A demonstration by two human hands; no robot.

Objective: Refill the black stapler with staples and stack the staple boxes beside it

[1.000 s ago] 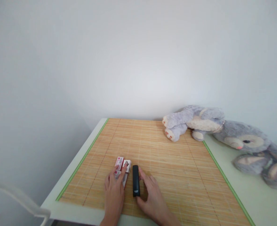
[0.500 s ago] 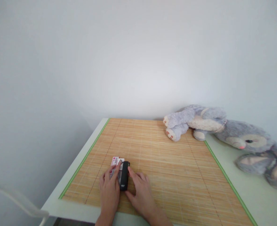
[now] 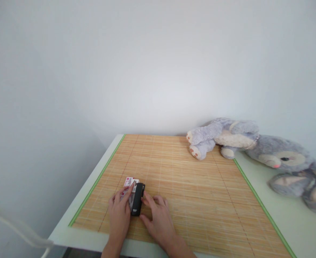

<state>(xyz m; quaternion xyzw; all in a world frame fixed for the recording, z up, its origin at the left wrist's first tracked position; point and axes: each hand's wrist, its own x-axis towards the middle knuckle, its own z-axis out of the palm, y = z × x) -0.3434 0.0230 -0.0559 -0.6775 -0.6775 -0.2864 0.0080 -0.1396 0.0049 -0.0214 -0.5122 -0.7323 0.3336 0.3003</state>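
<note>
A black stapler (image 3: 137,199) lies lengthwise on the bamboo mat (image 3: 190,193), near the front edge of the table. Along its left side are small white and pink printed boxes (image 3: 128,181), partly covered by fingers. My left hand (image 3: 119,211) rests over these boxes, fingers stretched forward, the index beside the stapler. On the other side, my right hand (image 3: 158,218) is open, with its thumb near the stapler's close end and its index finger along the right side. Whether the right fingertips touch the stapler I cannot tell exactly.
A grey plush rabbit (image 3: 238,138) lies on its side at the back right, its head and ears past the mat's green edge. The white table (image 3: 276,182) meets a pale wall behind. A white curved tube or cable (image 3: 20,229) hangs at the lower left.
The stapler and boxes have shifted slightly left with my left hand. My right hand has moved a little left too, and its fingers sit slightly looser beside the stapler.
</note>
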